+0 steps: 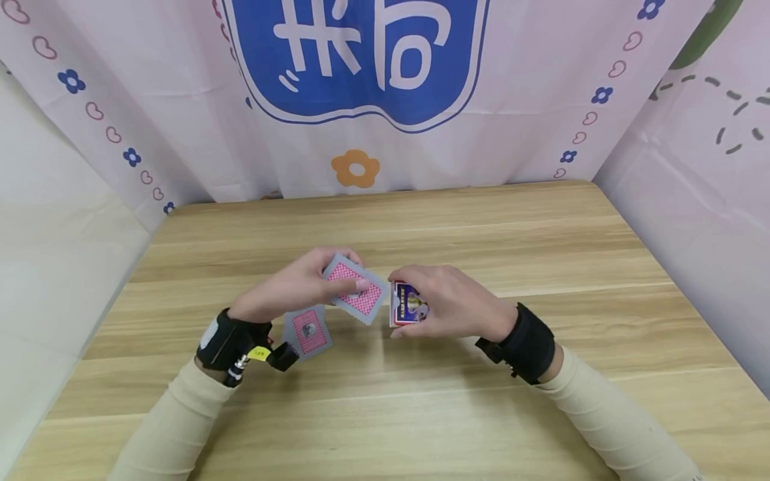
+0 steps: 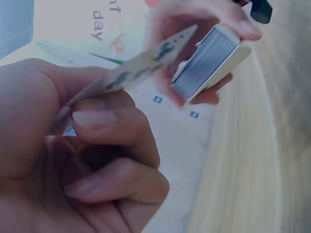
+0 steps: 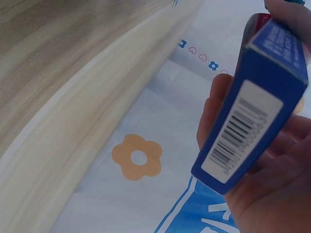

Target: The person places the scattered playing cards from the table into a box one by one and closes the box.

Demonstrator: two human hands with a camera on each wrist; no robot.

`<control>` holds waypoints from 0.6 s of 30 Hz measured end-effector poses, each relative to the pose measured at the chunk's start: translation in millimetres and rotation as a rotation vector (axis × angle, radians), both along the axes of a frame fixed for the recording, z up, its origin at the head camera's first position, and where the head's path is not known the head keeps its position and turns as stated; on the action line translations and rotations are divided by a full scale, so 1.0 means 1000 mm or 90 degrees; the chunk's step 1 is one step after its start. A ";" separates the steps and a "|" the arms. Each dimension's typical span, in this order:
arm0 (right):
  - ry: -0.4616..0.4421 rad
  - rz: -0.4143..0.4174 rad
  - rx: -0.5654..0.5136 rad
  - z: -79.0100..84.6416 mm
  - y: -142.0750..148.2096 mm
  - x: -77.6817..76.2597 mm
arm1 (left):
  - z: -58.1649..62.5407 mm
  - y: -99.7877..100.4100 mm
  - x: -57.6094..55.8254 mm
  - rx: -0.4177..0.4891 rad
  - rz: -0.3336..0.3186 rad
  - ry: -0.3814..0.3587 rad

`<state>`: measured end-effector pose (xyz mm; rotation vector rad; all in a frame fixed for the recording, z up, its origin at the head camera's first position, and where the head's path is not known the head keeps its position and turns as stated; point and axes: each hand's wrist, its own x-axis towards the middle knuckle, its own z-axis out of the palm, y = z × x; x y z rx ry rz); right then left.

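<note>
My left hand (image 1: 313,284) pinches a playing card (image 1: 367,300) with a red checkered back between thumb and fingers; it is seen nearly edge-on in the left wrist view. My right hand (image 1: 457,304) grips a blue card box (image 1: 404,304) from its sides, just right of the held card. The box's open end faces the left hand, and the stacked card edges (image 2: 206,60) show inside it. In the right wrist view a white barcode label (image 3: 243,131) is on the box's bottom end. Another red-backed card (image 1: 309,332) lies on the table beside the left wrist.
The wooden table (image 1: 421,414) runs back to a hanging printed cloth (image 1: 198,133) with a blue emblem. More pale cloth (image 1: 710,220) stands along the right side. Black straps with small cameras sit on both wrists.
</note>
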<state>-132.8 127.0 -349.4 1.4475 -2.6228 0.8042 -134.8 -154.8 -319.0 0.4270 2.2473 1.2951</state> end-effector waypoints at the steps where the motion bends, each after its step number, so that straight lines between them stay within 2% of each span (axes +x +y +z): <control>1: 0.000 0.000 -0.001 0.000 0.000 0.000 | -0.001 0.002 0.001 -0.001 -0.005 -0.009; 5: 0.004 0.001 -0.001 -0.001 0.001 0.000 | -0.006 0.007 0.002 -0.002 -0.018 -0.025; 9: 0.008 0.001 0.002 0.000 0.000 0.000 | -0.007 0.013 0.007 0.012 -0.001 -0.046; 14: 0.026 0.000 -0.003 -0.002 -0.001 0.001 | -0.009 0.027 0.016 0.063 0.052 -0.073; 16: 0.033 0.001 -0.002 -0.002 -0.003 0.001 | -0.010 0.033 0.019 0.080 0.073 -0.064; 18: 0.033 -0.001 -0.001 -0.003 -0.003 0.002 | -0.011 0.038 0.021 0.088 0.091 -0.034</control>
